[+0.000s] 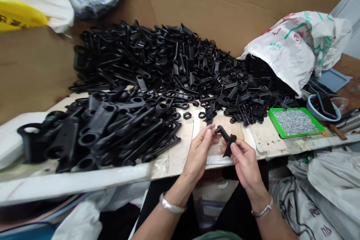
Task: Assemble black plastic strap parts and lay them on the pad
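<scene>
My right hand (244, 159) grips a black plastic part (224, 135) between thumb and fingers, over the table's front edge. The part has a slim arm with a bent tip and a wider flat piece at the right-hand end. Curled fingers of my left hand (199, 150) come up to the bent tip, thumb against the index finger; whether anything small sits between them is hidden. Just beyond my left fingertips lie small black parts (209, 112) and a black ring (187, 115).
Long black handle-like pieces (98, 120) are stacked at left. Behind them rises a large heap of black parts (157, 52). At right are a white bag (292, 45), a green tray (274, 122) of small metal pieces and a blue basket (317, 113). A wooden-handled tool (337, 132) lies near the edge.
</scene>
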{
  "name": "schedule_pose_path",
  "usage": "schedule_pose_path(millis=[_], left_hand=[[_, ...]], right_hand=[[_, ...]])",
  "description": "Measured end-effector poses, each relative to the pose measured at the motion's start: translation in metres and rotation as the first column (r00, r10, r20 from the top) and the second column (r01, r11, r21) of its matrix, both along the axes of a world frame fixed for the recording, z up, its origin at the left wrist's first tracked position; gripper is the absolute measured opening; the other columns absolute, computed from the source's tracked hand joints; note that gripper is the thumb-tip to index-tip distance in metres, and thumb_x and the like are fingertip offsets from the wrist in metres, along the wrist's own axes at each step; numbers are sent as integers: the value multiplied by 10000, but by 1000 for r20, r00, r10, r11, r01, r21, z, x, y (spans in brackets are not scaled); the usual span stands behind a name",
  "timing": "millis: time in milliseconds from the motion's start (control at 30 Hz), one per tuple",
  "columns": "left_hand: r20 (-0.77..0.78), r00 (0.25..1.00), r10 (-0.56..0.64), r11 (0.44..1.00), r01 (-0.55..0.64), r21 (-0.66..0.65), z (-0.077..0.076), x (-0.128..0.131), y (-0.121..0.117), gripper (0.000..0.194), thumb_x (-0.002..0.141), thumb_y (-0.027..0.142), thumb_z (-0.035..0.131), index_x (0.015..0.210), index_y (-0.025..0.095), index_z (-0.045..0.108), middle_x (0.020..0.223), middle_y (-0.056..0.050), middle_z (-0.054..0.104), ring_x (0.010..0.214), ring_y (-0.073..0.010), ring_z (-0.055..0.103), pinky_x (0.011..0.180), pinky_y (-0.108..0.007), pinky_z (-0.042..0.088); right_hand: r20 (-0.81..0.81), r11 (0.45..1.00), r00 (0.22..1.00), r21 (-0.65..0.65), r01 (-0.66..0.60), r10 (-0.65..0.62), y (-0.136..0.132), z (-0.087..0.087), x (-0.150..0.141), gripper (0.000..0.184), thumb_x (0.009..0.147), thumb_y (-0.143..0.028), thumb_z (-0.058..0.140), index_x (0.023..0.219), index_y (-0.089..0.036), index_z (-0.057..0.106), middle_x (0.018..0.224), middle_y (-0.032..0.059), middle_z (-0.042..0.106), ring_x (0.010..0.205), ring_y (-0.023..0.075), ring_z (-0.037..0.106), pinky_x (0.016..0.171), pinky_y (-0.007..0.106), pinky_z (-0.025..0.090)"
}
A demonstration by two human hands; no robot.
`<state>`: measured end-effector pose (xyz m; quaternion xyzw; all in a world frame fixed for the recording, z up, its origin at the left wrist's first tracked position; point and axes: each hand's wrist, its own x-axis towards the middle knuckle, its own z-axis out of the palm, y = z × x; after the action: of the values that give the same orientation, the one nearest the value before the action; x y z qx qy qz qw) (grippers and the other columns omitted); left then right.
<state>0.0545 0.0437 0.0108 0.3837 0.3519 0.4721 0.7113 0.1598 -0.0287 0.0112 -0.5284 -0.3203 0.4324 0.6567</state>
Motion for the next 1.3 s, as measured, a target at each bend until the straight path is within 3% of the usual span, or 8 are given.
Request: schedule_pose_path(millis=[100, 167, 300, 367, 500, 700, 1000, 1300], left_hand=[[87, 989, -116, 988, 124, -91, 3, 0, -8, 456, 723, 481, 763, 1009, 135, 685, 979, -105, 727, 932, -214, 665, 854, -332, 506], [127, 984, -122, 982, 139, -130, 3, -1, -10, 434, 698, 443, 794, 984, 134, 692, 943, -97, 736, 926, -215, 670, 848, -323, 506], [223, 969, -110, 975, 149, -165, 0, -8, -7, 389, 710, 379, 794, 986, 135, 670, 896, -91, 738, 856, -209, 692, 775, -311, 524], [254, 956, -147, 969, 191, -157, 0, -11, -7, 347, 727, 356, 782, 963, 129, 668, 892, -100, 737, 823, -209, 698, 737, -306, 529], [263, 946, -189, 969, 223, -104, 1, -9, -14, 275, 747, 333, 756, 908, 116, 704, 911, -108, 741, 860, -221, 696, 785, -311, 528], [131, 986, -105, 993, 97, 63, 0, -1, -22, 326, 823, 302, 670, 1103, 138, 710, 1116, -94, 721, 1123, -247, 621, 996, -342, 456], [-56, 994, -93, 968, 104, 230, -7, -7, -22, 348, 896, 319, 589, 1186, 147, 676, 1194, -83, 700, 1146, -245, 615, 1029, -350, 442], [-136, 986, -94, 942, 132, 308, -9, -10, -22, 389, 936, 367, 533, 1271, 193, 627, 1307, -57, 643, 1263, -239, 547, 1088, -341, 399]], right_hand=[[397, 994, 914, 95, 48, -82, 1, -1, -8, 115, 829, -311, 664, 867, -236, 743, 1191, 86, 684, 1175, 253, 597, 1058, 445, 445], [489, 993, 872, 108, -42, -16, -1, 1, -10, 99, 828, -265, 656, 846, -260, 753, 1262, 70, 656, 1240, 249, 558, 1112, 452, 392], [406, 993, 914, 99, -57, 12, -8, 9, 0, 103, 817, -296, 676, 868, -259, 757, 1256, 59, 652, 1206, 240, 575, 1069, 420, 436], [359, 997, 931, 56, 50, -67, -9, 11, 10, 156, 795, -351, 704, 902, -251, 757, 1078, 51, 713, 1016, 229, 650, 927, 390, 524], [270, 999, 963, -39, 9, 2, 0, 12, 17, 263, 780, -382, 727, 997, -234, 718, 826, 10, 725, 731, 170, 651, 705, 313, 540], [331, 998, 943, -59, 2, 18, 15, 17, 2, 250, 761, -381, 727, 933, -208, 670, 717, -9, 681, 676, 144, 628, 657, 271, 508], [315, 989, 949, -145, 14, 33, 21, 20, 5, 317, 687, -446, 749, 821, -188, 622, 652, -31, 609, 477, 93, 518, 398, 210, 420], [334, 985, 936, -158, -63, 114, 21, 28, 14, 322, 691, -433, 763, 838, -179, 632, 544, -64, 547, 461, 89, 513, 450, 210, 443]])
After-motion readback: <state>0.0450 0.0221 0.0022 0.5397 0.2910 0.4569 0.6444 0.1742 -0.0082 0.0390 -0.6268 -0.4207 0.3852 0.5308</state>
